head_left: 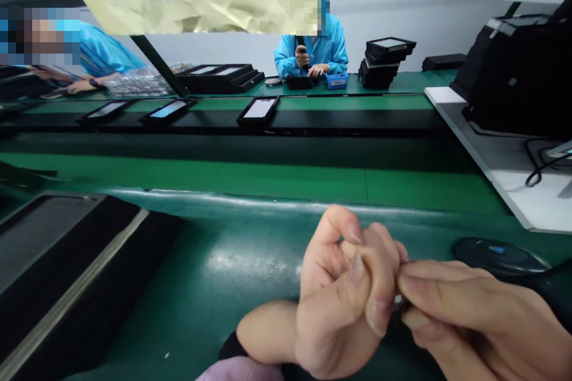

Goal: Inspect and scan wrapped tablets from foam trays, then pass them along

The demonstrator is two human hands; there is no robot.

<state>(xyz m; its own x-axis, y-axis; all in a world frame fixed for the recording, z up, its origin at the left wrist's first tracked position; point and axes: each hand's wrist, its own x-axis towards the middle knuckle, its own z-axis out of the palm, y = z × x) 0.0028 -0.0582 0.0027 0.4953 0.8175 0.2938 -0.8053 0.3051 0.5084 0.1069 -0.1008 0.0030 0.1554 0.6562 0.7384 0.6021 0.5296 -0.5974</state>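
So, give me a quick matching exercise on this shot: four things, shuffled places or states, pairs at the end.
Column 1
1. Mouse
2. Yellow sheet
3. Small box
4. Left hand

Column 2
A. Blue, on the far bench
B. Fingers curled in toward the palm
C. Dark, on the near green table
D. Across the top of the view, with red marks

Pairs: 1-C, 2-D, 3-A, 4-B
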